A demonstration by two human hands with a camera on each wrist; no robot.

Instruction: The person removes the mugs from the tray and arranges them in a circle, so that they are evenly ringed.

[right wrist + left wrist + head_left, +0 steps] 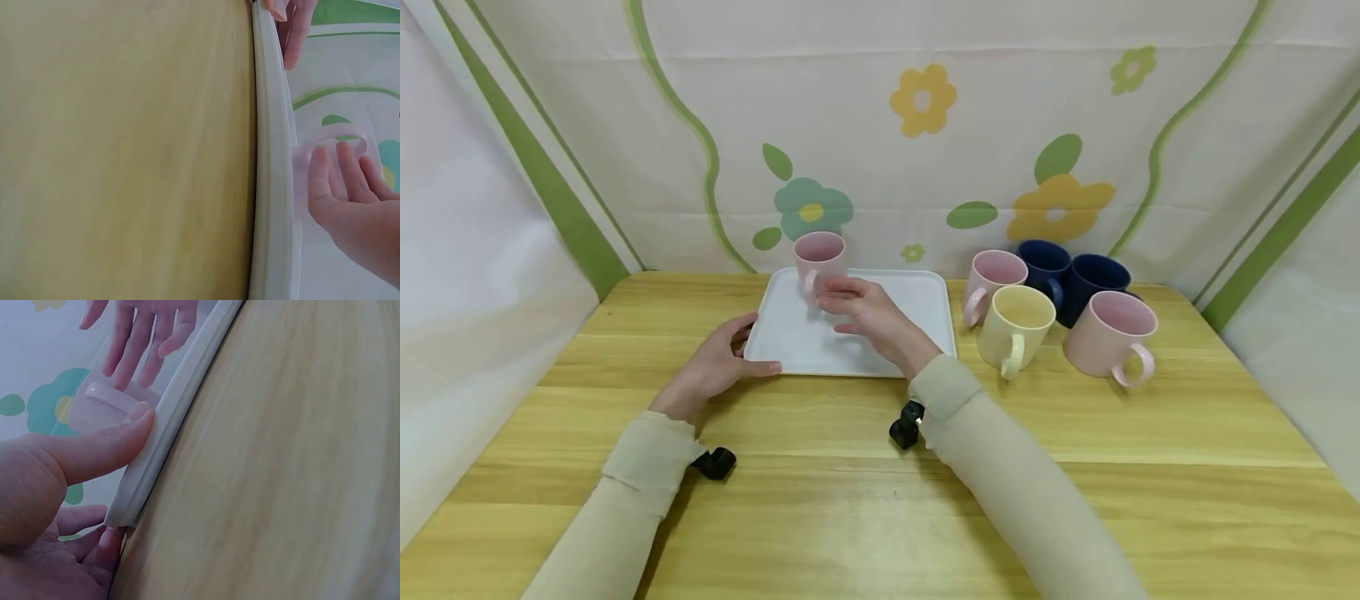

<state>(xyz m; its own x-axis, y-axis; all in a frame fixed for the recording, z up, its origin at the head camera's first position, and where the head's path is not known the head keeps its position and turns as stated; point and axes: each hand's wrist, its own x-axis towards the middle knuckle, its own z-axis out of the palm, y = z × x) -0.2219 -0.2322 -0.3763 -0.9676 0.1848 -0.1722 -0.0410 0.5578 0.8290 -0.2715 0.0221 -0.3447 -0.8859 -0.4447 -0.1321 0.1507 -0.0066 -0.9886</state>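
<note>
A pink mug [820, 258] stands upright at the back left of a white rectangular tray [895, 333], its handle facing the front. My right hand [868, 317] is over the tray just beside this mug, fingers extended and apart from one another. In the right wrist view those fingers [355, 172] overlap the mug's handle [334, 131]. The tray's front left corner is held by my left hand [718, 358]. Its thumb [112, 447] lies on the front rim, and the other fingers [87, 544] bend around the corner's side.
Right of the tray several mugs stand close together: a pink mug [996, 271], a yellow mug [1017, 329], two dark blue mugs [1042, 260] and another pink mug [1105, 342]. A flowered curtain [865, 150] hangs behind the wooden table [820, 500].
</note>
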